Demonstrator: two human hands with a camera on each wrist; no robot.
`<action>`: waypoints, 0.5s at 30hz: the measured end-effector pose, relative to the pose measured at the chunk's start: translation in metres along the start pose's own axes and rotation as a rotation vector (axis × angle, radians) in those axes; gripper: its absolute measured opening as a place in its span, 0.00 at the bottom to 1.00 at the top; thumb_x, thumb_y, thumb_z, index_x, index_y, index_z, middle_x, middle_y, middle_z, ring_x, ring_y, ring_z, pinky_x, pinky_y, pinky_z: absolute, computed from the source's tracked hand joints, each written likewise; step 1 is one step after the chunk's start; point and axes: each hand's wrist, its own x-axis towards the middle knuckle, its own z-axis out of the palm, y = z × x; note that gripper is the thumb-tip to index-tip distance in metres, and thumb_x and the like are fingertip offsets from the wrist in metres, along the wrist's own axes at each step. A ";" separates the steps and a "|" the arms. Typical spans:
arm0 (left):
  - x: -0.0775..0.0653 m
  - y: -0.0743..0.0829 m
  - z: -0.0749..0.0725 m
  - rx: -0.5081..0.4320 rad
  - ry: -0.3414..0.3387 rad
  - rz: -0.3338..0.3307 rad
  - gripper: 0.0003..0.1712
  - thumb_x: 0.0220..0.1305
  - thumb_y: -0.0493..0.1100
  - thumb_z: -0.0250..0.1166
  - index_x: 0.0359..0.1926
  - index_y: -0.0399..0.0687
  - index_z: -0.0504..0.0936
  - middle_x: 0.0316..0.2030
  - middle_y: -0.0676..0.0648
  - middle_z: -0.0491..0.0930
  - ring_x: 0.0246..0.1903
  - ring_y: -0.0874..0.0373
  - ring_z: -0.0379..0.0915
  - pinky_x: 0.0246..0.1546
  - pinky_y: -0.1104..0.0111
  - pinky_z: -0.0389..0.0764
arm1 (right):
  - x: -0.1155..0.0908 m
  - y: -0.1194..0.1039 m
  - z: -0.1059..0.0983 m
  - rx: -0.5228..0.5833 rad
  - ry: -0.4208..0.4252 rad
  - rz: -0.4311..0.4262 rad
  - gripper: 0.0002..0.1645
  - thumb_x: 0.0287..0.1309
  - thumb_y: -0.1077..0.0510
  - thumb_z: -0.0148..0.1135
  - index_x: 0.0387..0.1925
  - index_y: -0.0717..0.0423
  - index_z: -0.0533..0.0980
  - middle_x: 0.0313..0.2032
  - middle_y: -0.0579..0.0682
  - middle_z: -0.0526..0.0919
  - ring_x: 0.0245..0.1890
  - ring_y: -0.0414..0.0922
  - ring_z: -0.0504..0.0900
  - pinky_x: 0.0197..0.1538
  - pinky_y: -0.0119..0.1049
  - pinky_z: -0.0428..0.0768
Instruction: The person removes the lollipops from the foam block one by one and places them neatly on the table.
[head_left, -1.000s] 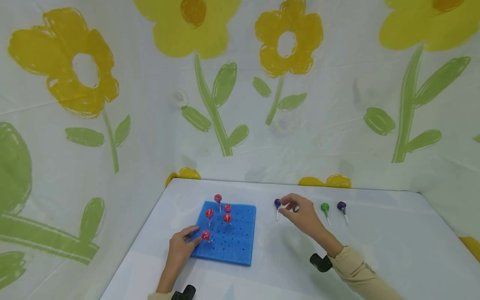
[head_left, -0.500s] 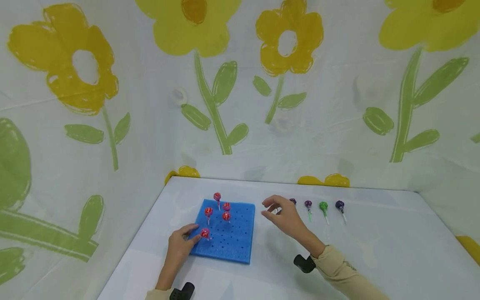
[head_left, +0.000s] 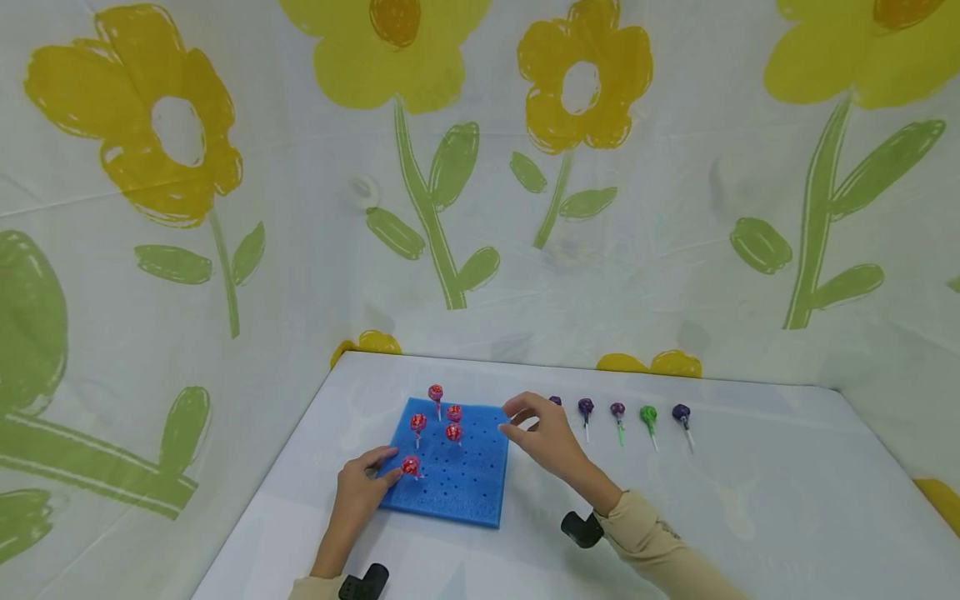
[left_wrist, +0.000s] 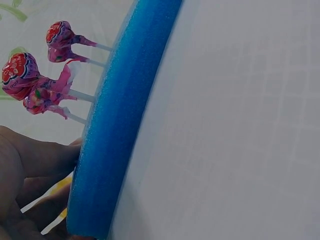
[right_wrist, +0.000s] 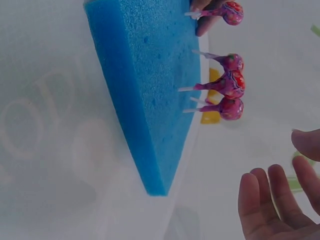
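Observation:
A blue foam board (head_left: 465, 475) with rows of small holes lies on the white table. Several red-and-pink wrapped lollipops (head_left: 453, 432) stand upright in its left part, sticks down in the foam. My left hand (head_left: 360, 493) rests at the board's left edge, thumb close to the nearest lollipop (head_left: 410, 467); the left wrist view shows the fingertips against the foam's edge (left_wrist: 117, 120). Over the board's back right corner hovers my right hand (head_left: 546, 433), fingers loosely bent and apart. The right wrist view shows nothing between its fingers (right_wrist: 281, 192).
Right of the board, several lollipops lie in a row: dark purple ones (head_left: 586, 407), a purple one (head_left: 617, 409) with a green stick, a green one (head_left: 648, 413), and another dark purple one (head_left: 681, 413) at the end. A flower-printed cloth (head_left: 660, 283) hangs behind the table.
My right hand has moved left, from beside the purple lollipops to the board's back right corner, uncovering lollipops in the row. My left hand has stayed at the board's edge.

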 end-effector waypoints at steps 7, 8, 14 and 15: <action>-0.001 0.000 -0.001 -0.009 0.010 -0.002 0.19 0.55 0.32 0.68 0.50 0.36 0.81 0.53 0.34 0.76 0.58 0.37 0.68 0.57 0.48 0.69 | 0.001 0.002 0.015 0.017 -0.011 -0.009 0.10 0.54 0.61 0.67 0.39 0.53 0.78 0.36 0.44 0.81 0.39 0.45 0.80 0.36 0.32 0.80; -0.001 0.000 -0.001 -0.012 0.010 0.002 0.19 0.55 0.32 0.67 0.50 0.36 0.81 0.53 0.34 0.76 0.58 0.37 0.68 0.57 0.48 0.69 | 0.002 0.002 0.017 0.021 -0.014 -0.008 0.10 0.54 0.61 0.67 0.39 0.53 0.78 0.36 0.44 0.81 0.39 0.45 0.80 0.36 0.32 0.80; -0.001 -0.001 0.000 -0.023 0.007 0.010 0.18 0.56 0.32 0.67 0.50 0.36 0.82 0.53 0.35 0.77 0.57 0.37 0.68 0.56 0.49 0.70 | 0.005 0.003 0.029 0.048 -0.043 -0.001 0.10 0.55 0.60 0.67 0.40 0.53 0.78 0.37 0.48 0.81 0.39 0.46 0.79 0.37 0.32 0.80; -0.001 -0.001 0.001 -0.022 0.008 0.008 0.18 0.56 0.32 0.67 0.50 0.36 0.82 0.53 0.34 0.77 0.57 0.37 0.68 0.56 0.49 0.70 | 0.005 0.004 0.031 0.055 -0.050 -0.001 0.10 0.55 0.60 0.66 0.40 0.54 0.77 0.38 0.49 0.81 0.39 0.46 0.79 0.38 0.32 0.80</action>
